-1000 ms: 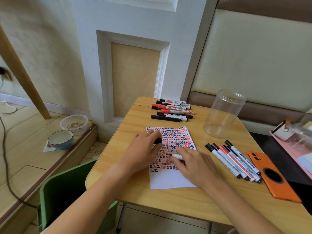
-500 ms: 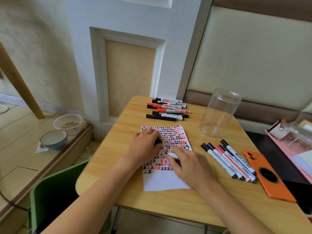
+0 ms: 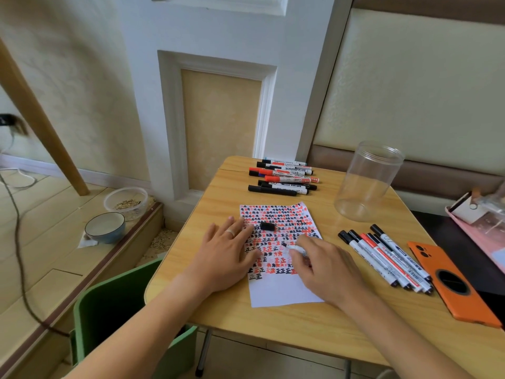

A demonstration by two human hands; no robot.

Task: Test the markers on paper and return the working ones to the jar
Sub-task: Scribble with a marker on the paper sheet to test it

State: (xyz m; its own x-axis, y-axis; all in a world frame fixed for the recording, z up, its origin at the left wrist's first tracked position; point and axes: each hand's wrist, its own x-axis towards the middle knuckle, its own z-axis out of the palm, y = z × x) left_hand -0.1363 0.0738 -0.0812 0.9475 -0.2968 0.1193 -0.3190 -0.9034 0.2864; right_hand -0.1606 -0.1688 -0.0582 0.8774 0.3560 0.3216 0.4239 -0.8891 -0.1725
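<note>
A white paper (image 3: 284, 291) covered with red and black marks lies on the wooden table (image 3: 300, 324). My left hand (image 3: 226, 255) lies flat, pressing the paper's left edge. A black marker cap (image 3: 267, 226) sits loose on the paper just beyond its fingers. My right hand (image 3: 325, 266) grips an uncapped white marker (image 3: 296, 248), tip touching the paper. The clear jar (image 3: 367, 181) stands with nothing in it at the back right. Several markers (image 3: 284, 177) lie in a row at the table's far edge, and several more markers (image 3: 388, 258) lie right of the paper.
An orange phone (image 3: 453, 285) lies at the right edge beside the near markers. A pink tray (image 3: 481, 233) sits off the table to the right. A green chair (image 3: 114, 315) stands at the left front. Two bowls (image 3: 105, 227) sit on the floor step.
My left hand has let go of the black cap, which now lies on the paper, and has flattened onto the sheet. My right hand still holds the marker to the paper.
</note>
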